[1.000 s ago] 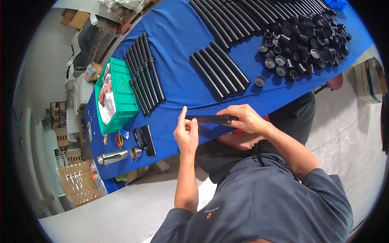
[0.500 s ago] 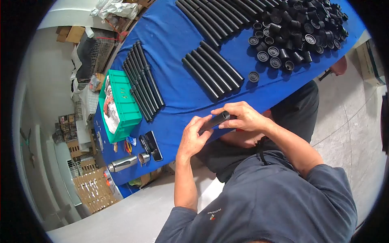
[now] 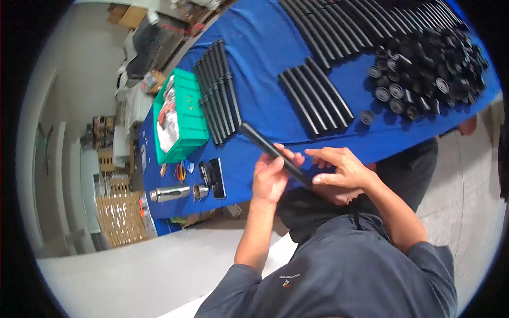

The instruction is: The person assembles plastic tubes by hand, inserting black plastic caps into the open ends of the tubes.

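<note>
My left hand (image 3: 269,180) is closed around the middle of a black tube (image 3: 255,138), held at a slant over the table's front edge. The tube's far end points up and left toward the green crate, while its blurred near end comes down beside my right hand (image 3: 343,170). That hand has its fingers stretched out and apart, with the thumb close to the tube's near end; whether it touches is hard to tell. Beyond my hands lies a short row of plain black tubes (image 3: 316,98). One loose round black cap (image 3: 367,117) sits right of that row.
A heap of black caps (image 3: 424,74) covers the right of the blue cloth (image 3: 254,47). More tubes (image 3: 339,26) lie at the back. Collared tubes (image 3: 217,90) lie beside a green crate (image 3: 192,124). A steel flask (image 3: 170,194) and a phone (image 3: 218,179) are at front left.
The tube has swung from pointing toward me to pointing up-left, in my left hand. My right hand has let go and opened. The camera view has shifted too.
</note>
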The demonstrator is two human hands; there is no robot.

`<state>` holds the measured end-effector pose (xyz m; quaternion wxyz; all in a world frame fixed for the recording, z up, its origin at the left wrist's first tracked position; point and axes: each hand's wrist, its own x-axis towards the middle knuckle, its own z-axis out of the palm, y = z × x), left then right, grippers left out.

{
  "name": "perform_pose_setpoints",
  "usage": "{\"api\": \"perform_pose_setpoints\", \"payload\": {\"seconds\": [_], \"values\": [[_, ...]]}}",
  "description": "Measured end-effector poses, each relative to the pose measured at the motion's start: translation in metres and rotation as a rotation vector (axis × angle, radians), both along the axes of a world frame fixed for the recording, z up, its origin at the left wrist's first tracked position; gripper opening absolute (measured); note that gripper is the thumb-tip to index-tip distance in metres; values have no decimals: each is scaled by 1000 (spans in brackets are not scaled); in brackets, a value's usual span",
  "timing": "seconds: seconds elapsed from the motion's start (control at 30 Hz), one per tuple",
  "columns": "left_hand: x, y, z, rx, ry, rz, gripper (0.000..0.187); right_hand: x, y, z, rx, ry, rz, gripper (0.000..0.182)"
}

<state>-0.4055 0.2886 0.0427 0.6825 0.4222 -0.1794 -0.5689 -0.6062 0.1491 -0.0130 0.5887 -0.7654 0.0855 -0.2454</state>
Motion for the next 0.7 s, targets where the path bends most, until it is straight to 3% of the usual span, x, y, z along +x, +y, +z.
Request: {"api": "perform_pose_setpoints", "payload": {"seconds": [0.07, 0.2, 0.3, 0.33, 0.43, 0.53, 0.6, 0.63, 0.67, 0.7], "values": [[2, -1, -14, -74, 184, 94, 21, -2, 0, 8, 78, 5, -12, 72], [-22, 7, -38, 220, 307, 269, 14, 0, -2, 10, 144, 40, -74, 60], [-23, 19, -57, 301, 339, 205, 29, 2, -2, 6, 43, -26, -60, 45], [-34, 10, -41, 375, 253, 251, 41, 2, -3, 6, 43, -22, -69, 42], [-35, 11, -21, 481, 214, 109, 42, 3, -4, 8, 82, 10, -94, 37], [-28, 26, -27, 510, -247, -55, 36, 1, -4, 9, 142, 42, -115, 36], [-36, 24, -27, 323, -928, 113, 26, 2, -2, 5, 125, 8, -135, 37], [-34, 17, -18, 187, -1320, 165, 28, 3, -1, 4, 141, 11, -117, 38], [-29, 6, -6, 2, -1735, 187, 43, 4, -2, 4, 157, 17, -105, 38], [-28, -2, 0, -43, -1850, 141, 53, 2, -2, 3, 175, 31, -104, 39]]}}
